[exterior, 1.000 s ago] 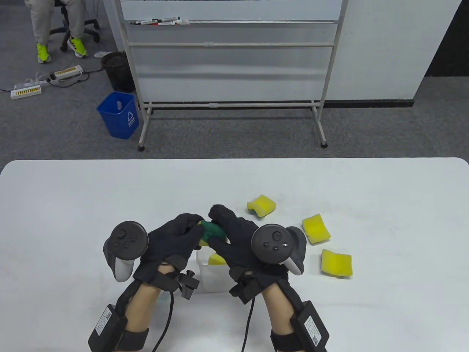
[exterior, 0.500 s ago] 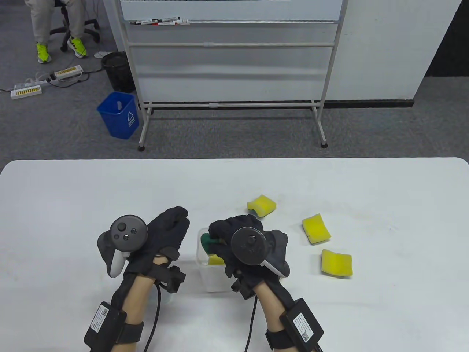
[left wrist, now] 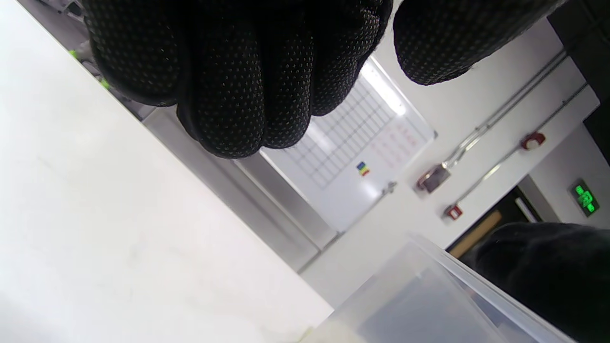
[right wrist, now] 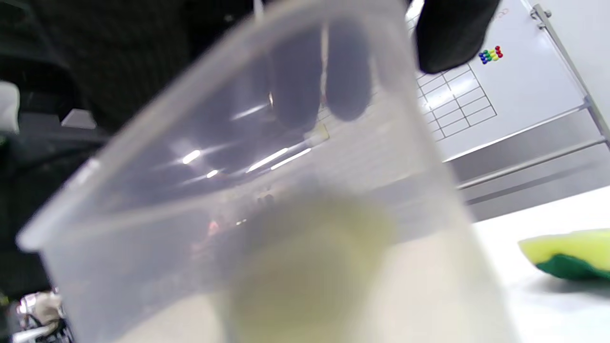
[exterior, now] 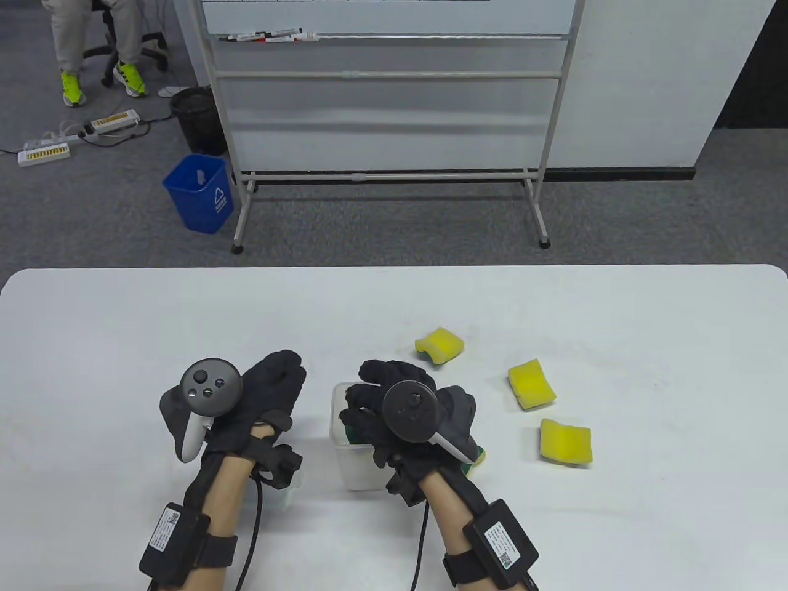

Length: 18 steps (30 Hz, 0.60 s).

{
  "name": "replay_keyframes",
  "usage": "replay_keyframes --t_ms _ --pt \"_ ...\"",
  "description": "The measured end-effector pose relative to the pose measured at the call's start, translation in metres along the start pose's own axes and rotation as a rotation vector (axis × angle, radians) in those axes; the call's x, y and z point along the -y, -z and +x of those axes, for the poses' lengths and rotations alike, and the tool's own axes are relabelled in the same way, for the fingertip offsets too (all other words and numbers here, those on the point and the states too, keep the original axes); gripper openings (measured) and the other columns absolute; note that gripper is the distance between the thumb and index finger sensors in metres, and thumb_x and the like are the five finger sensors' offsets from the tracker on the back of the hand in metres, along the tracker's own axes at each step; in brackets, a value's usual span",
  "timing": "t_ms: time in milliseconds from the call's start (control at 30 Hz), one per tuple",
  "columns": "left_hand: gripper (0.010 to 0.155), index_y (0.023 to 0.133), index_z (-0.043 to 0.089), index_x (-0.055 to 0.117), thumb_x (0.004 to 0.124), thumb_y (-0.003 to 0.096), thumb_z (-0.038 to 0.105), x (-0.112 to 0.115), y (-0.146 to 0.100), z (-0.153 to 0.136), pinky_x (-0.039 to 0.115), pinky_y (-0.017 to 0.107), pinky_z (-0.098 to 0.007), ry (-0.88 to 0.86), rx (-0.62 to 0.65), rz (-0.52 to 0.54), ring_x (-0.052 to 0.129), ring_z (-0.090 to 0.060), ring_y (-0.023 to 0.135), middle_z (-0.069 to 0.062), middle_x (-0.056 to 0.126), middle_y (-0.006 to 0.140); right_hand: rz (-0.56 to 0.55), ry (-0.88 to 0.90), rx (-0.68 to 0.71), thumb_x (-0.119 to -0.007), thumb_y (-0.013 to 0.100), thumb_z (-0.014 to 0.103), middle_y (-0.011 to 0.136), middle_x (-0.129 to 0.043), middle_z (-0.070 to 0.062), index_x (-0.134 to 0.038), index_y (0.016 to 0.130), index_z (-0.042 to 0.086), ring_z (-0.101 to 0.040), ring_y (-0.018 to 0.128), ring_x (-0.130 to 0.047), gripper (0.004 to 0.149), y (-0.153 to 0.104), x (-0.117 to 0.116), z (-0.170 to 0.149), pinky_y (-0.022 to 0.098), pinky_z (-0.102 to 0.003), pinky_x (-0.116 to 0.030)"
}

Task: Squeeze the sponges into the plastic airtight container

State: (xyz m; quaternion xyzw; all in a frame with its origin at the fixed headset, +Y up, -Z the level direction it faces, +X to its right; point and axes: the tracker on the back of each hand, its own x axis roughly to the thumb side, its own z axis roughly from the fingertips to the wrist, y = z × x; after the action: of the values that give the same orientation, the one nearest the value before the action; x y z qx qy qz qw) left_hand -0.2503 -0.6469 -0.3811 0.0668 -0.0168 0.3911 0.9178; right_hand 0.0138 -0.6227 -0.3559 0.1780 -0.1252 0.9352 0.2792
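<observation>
Three yellow sponges lie loose on the white worktop (exterior: pixel 123 345) to the right of the hands: the far sponge (exterior: pixel 438 345), the middle sponge (exterior: pixel 532 384) and the near sponge (exterior: pixel 565 442), all apart from one another. A fourth sponge (exterior: pixel 475 458), yellow over green, peeks out from under the right wrist, just beside the clear plastic container (exterior: pixel 354 471); the right wrist view shows it lying on the worktop to the right of the container.

The container stands upright on the worktop between the two hands, its lid off. The right hand (exterior: pixel 394 406) reaches down into its mouth with curled fingers, pressing on a green-backed sponge (exterior: pixel 351 431) inside, of which only a dark green edge shows at the rim. In the right wrist view fingertips (right wrist: pixel 345 90) show through the cloudy wall, with a pale yellow mass low in the container. Whether the fingers clamp the sponge or only push on it cannot be told.

The left hand (exterior: pixel 265 394) rests to the left of the container, apart from it, holding nothing; in the left wrist view its fingers (left wrist: pixel 238 81) hang loosely bent above the worktop, with the container rim at the lower right.

Beyond the worktop stand a whiteboard (exterior: pixel 394 86) on a frame, a blue bin (exterior: pixel 200 194) and a black bin (exterior: pixel 197 117).
</observation>
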Motion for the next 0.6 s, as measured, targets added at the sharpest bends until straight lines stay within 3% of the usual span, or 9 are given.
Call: replay_keyframes --t_ms 233,367,467,533,600 --pt "0.060 0.098 0.016 0.073 0.073 0.0493 0.051 -0.001 0.000 -0.001 0.081 0.057 -0.051 0.055 -0.014 0.016 0.097 -0.034 0.071 -0.014 0.091 0.089 -0.115 0.134 -0.070 -0.082 0.043 0.054 0.106 -0.079 -0.008 -0.090 0.091 0.025 -0.038 0.095 -0.079 0.056 -0.005 0.034 -0.013 0.072 -0.063 -0.059" --pt "0.063 0.102 0.018 0.067 0.072 0.0495 0.052 0.003 0.002 -0.004 0.075 0.065 -0.056 0.182 -0.009 0.004 0.087 -0.038 0.088 -0.016 0.081 0.103 -0.146 0.078 -0.183 -0.086 0.044 0.049 0.097 -0.089 -0.007 -0.093 0.086 0.021 -0.036 0.086 -0.089 0.050 -0.013 0.063 -0.029 0.070 -0.061 -0.063" --pt "0.066 0.105 0.018 0.063 0.072 0.0496 0.053 0.006 0.003 -0.005 0.069 0.069 -0.059 0.249 -0.016 -0.003 0.077 -0.041 0.097 -0.016 0.073 0.109 0.004 -0.006 -0.320 -0.086 0.046 0.046 0.098 -0.089 -0.010 -0.092 0.086 0.019 -0.037 0.087 -0.088 0.049 -0.016 0.065 -0.044 0.070 -0.061 -0.061" --pt "0.067 0.106 0.019 0.062 0.072 0.0495 0.053 0.008 0.003 -0.006 0.067 0.070 -0.059 0.284 -0.016 -0.009 0.073 -0.041 0.100 -0.016 0.069 0.112 0.156 -0.096 -0.394 -0.086 0.047 0.045 0.098 -0.088 -0.010 -0.092 0.087 0.019 -0.037 0.088 -0.087 0.048 -0.018 0.052 -0.056 0.071 -0.061 -0.060" --pt "0.067 0.106 0.019 0.061 0.072 0.0496 0.053 0.010 0.004 -0.007 0.066 0.071 -0.060 0.296 -0.017 -0.024 0.072 -0.041 0.101 -0.016 0.068 0.112 0.328 -0.273 -0.419 -0.088 0.045 0.047 0.101 -0.085 -0.011 -0.087 0.092 0.021 -0.038 0.090 -0.086 0.054 -0.027 0.022 -0.070 0.072 -0.062 -0.060"
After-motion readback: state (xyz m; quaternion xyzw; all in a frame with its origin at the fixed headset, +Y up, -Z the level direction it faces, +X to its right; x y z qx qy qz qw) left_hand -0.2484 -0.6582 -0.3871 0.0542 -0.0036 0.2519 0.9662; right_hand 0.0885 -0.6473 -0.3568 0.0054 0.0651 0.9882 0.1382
